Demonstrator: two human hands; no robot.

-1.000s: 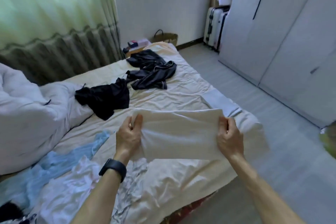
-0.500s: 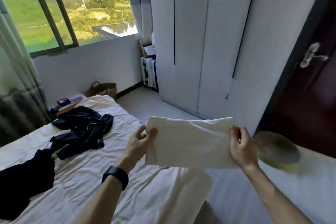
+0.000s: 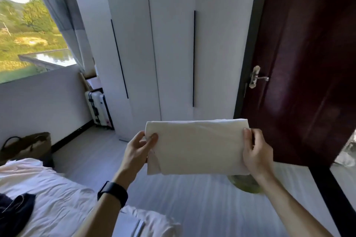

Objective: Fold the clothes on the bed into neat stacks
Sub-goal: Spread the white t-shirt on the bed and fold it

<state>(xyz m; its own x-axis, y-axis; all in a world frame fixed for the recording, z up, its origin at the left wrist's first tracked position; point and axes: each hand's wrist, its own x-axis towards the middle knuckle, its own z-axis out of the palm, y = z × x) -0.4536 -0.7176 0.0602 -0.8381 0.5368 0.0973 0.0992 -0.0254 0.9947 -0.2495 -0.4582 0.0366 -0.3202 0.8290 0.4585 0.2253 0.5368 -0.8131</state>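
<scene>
Folded cream cloth (image 3: 198, 146) held flat in air, long edge level, over floor, off the bed (image 3: 57, 184).
Left hand (image 3: 136, 150) pinches cloth's 9 o'clock edge: thumb on near face, fingers behind.
Right hand (image 3: 257, 152) grips 3 o'clock edge, fingers curled round it.
Black watch (image 3: 112, 193) on left wrist.
Bed at 8 o'clock from cloth; dark garment (image 3: 15, 209) lies on it, far left.
White wardrobe (image 3: 173, 44) at 12 o'clock, dark door (image 3: 308, 63) at 2 o'clock.
Suitcase (image 3: 98, 108) and brown bag (image 3: 27, 146) by wall, 9 to 10 o'clock.
</scene>
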